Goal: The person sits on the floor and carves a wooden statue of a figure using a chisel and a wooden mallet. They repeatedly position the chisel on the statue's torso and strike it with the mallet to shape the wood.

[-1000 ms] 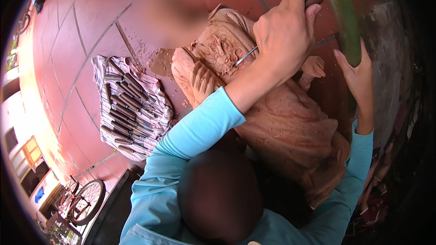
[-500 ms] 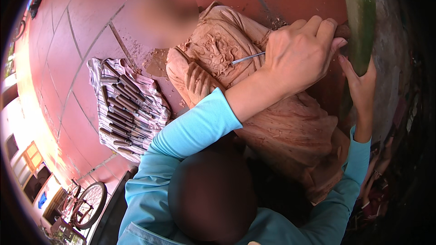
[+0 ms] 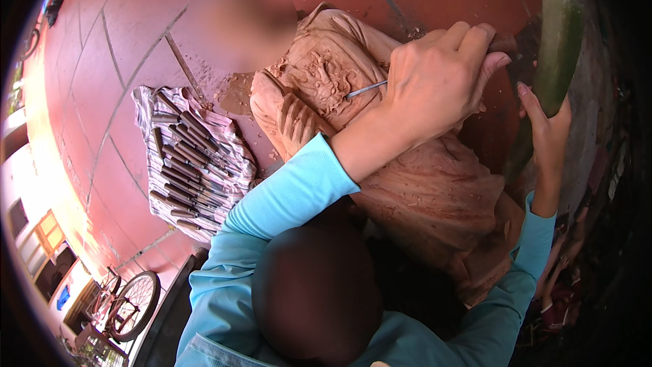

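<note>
My left hand [image 3: 441, 71] is wrapped round the handle of a chisel [image 3: 367, 89]. Its thin metal blade points left, the tip on the raised carving across the chest of a reddish-brown wooden statue [image 3: 421, 187]. The brown butt of the handle sticks out past my fingers on the right. My right hand [image 3: 547, 126] grips a thick greenish mallet [image 3: 558, 47], tilted and a little apart from the chisel's butt. Some of my right fingers are hidden behind the mallet. The statue lies on its back, carved with robe folds and a hand; its top end is blurred.
Left of the statue, a striped cloth [image 3: 141, 103] on the red tiled floor [image 3: 102, 129] bears several dark-handled carving tools [image 3: 183, 163]. Wood shavings [image 3: 234, 95] are scattered around the statue. A bicycle [image 3: 132, 306] stands at the lower left. A dark rounded blurred shape fills the bottom middle.
My right hand and the mallet have swung right, widening the gap to the chisel's butt. My left hand has shifted slightly left, while the chisel tip stays at about the same spot.
</note>
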The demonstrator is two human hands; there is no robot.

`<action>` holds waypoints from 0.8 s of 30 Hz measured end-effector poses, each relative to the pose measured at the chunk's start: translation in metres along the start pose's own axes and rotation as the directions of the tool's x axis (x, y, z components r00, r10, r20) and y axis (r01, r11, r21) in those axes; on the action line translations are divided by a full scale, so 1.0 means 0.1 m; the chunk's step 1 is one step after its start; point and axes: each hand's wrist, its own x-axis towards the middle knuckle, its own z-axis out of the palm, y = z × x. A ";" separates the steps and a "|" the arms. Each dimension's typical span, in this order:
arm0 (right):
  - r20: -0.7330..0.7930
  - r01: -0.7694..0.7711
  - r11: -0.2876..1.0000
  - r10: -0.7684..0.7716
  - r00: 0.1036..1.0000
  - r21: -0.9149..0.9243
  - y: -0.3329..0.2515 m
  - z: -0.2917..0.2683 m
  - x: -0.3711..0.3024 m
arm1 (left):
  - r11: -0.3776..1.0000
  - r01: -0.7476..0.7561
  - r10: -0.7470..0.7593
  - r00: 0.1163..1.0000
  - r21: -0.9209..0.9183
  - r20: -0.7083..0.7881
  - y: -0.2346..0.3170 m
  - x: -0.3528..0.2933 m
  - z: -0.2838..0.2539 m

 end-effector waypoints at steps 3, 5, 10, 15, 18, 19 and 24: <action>0.056 0.232 0.957 -0.226 0.973 -0.176 -0.03 0.05 0.01 | 0.999 0.029 -0.029 0.999 0.019 -0.026 -0.03 0.02 0.00; 0.095 0.319 0.916 -0.305 0.948 -0.243 -0.03 0.05 0.02 | 0.996 0.077 -0.077 0.997 0.039 -0.003 -0.02 0.02 -0.01; 0.106 0.306 0.920 -0.288 0.952 -0.246 0.02 0.10 -0.03 | 0.993 0.035 -0.031 0.999 0.110 -0.038 0.01 0.00 -0.02; 0.084 0.273 0.947 -0.262 0.961 -0.171 -0.03 0.14 -0.07 | 0.975 -0.172 0.185 0.979 0.144 -0.083 0.09 -0.09 -0.14; 0.054 0.208 0.976 -0.205 0.977 -0.059 0.03 0.14 -0.08 | 0.961 -0.235 0.245 0.968 0.146 -0.060 0.05 -0.10 -0.12; 0.050 0.180 0.984 -0.179 0.983 -0.017 0.05 0.14 -0.07 | 0.959 -0.247 0.262 0.960 0.140 -0.101 0.02 -0.09 -0.08; 0.023 0.108 0.991 -0.107 0.994 -0.079 0.12 0.06 -0.06 | 0.956 -0.254 0.277 0.946 0.148 -0.169 0.02 -0.06 -0.08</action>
